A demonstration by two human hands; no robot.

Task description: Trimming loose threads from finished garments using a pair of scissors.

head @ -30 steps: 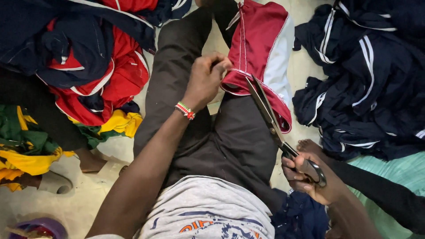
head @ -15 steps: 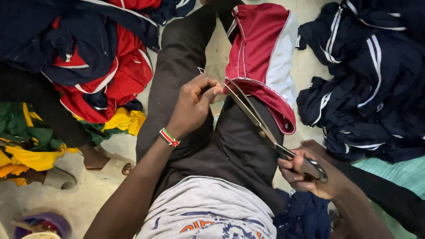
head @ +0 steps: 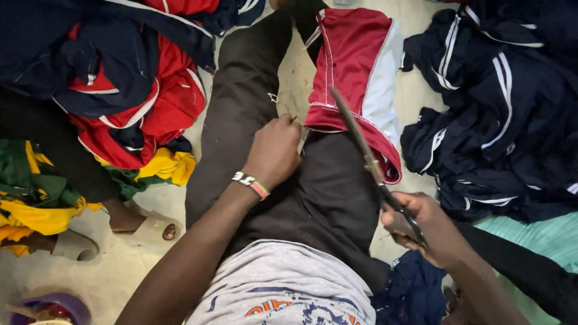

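I sit on the floor with my legs in dark trousers (head: 241, 120) stretched out. A red and white garment (head: 355, 66) lies over my right leg. My right hand (head: 424, 232) grips the handles of long scissors (head: 367, 156), whose blades look closed and point up-left across the garment's hem. My left hand (head: 274, 150) rests on my lap between my thighs, just left of the garment, fingers curled shut. I cannot tell whether it pinches a thread. A beaded bracelet (head: 251, 185) circles that wrist.
A heap of red and navy garments (head: 120, 78) lies at the left, with yellow and green ones (head: 36, 192) below it. Navy white-striped clothes (head: 500, 120) pile up at the right. Another person's sandalled foot (head: 141, 224) is near my left hip. A purple bowl (head: 54, 307) sits bottom left.
My left hand has let go of the garment's hem and drawn back onto my lap. The scissors stay over the hem in my right hand.
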